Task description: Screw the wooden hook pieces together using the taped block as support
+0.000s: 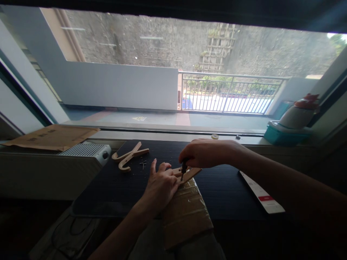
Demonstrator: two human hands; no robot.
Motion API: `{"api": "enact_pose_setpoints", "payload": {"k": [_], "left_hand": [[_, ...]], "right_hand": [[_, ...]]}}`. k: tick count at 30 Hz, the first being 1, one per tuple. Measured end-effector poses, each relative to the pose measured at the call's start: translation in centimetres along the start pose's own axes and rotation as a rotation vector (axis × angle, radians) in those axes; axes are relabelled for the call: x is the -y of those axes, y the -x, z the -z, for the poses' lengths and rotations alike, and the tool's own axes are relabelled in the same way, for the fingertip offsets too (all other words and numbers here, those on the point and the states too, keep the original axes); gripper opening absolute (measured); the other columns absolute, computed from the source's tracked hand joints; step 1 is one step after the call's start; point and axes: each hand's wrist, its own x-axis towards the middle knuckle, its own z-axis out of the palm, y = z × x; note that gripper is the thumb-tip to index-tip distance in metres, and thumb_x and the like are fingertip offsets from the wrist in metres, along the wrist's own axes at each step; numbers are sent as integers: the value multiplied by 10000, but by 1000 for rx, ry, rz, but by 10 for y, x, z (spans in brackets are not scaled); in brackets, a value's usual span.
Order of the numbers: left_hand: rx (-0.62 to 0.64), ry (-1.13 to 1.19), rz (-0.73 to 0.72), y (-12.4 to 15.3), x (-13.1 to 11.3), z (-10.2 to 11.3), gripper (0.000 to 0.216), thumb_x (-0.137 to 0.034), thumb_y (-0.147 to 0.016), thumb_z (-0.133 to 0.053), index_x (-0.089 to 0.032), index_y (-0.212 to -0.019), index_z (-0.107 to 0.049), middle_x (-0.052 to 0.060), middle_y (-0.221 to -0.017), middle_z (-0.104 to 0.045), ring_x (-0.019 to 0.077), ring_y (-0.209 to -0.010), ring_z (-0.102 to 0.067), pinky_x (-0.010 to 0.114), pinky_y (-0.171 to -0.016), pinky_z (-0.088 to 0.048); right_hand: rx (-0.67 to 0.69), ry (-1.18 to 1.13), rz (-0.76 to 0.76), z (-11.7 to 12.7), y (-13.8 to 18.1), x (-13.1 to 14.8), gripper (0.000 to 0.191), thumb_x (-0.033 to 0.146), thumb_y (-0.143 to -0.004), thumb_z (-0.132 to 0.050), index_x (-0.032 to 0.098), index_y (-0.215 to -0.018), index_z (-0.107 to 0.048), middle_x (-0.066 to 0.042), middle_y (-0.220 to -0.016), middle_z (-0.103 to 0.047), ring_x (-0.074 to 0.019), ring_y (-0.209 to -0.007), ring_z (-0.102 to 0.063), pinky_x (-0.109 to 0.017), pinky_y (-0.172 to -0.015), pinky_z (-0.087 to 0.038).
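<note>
My right hand (202, 153) is closed around the dark handle of a screwdriver (184, 168). The screwdriver stands nearly upright, its tip down on a pale wooden piece (194, 174). My left hand (162, 184) holds that piece from the left, with some fingers raised and the others against the wood. Under the piece lies a brown cardboard-like slab (187, 213) wrapped in clear tape, which reaches toward me over the table's near edge. Part of the wooden piece is hidden by both hands. Left of my hands, two crossed wooden hooks (131, 155) rest beside several small screws (143, 164).
The dark table (114, 191) stands against a window sill. A tablet-like white device (261, 195) lies at the right, partly under my forearm. A roll of tape (215, 136) and a teal box (284, 133) sit on the sill. At left, a brown envelope (54, 136) covers a white heater (86, 151).
</note>
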Motion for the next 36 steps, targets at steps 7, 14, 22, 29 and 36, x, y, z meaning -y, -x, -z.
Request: {"api": "enact_pose_setpoints", "payload": {"k": [7,14,22,29,36], "left_hand": [[-13,28,1,0,0,0,244,-236,-853,-507,-225,-704,-699,28,-828,-675,266,-1101,-472,633,-1058,-77],[0,-18,1,-1,-1,0,255,-244,-862,-498,-213,-710,-701,29,-812,-675,264,-1103,-471,636,-1057,-76],[-7,-21,-6,-1,0,0,259,-251,-866,-490,-219,-729,-707,34,-827,-676,264,-1103,-470,635,-1057,-81],[9,-36,-3,-1,0,-2,237,-246,-858,-506,-231,-740,-711,28,-837,-677,265,-1117,-462,634,-1058,-64],[16,-44,-1,-1,0,-1,243,-247,-862,-497,-231,-750,-713,28,-836,-676,265,-1115,-461,634,-1057,-65]], "right_hand": [[-11,-2,5,-4,-3,-1,253,186,-820,-471,169,-959,-682,-25,-824,-667,-91,-621,-478,-222,-543,-304],[-49,34,-66,-7,-7,-5,258,235,-851,-440,149,-897,-678,-27,-781,-651,-96,-617,-476,-231,-551,-311],[-16,22,-50,-1,0,-3,279,198,-794,-522,204,-1030,-669,-26,-876,-675,-96,-626,-503,-217,-537,-308],[28,23,3,-6,-3,-1,252,157,-794,-493,185,-944,-694,-19,-830,-679,-93,-628,-499,-216,-550,-315],[12,2,-51,-9,-6,-8,245,197,-806,-492,182,-960,-681,-15,-846,-672,-98,-653,-509,-213,-555,-323]]}}
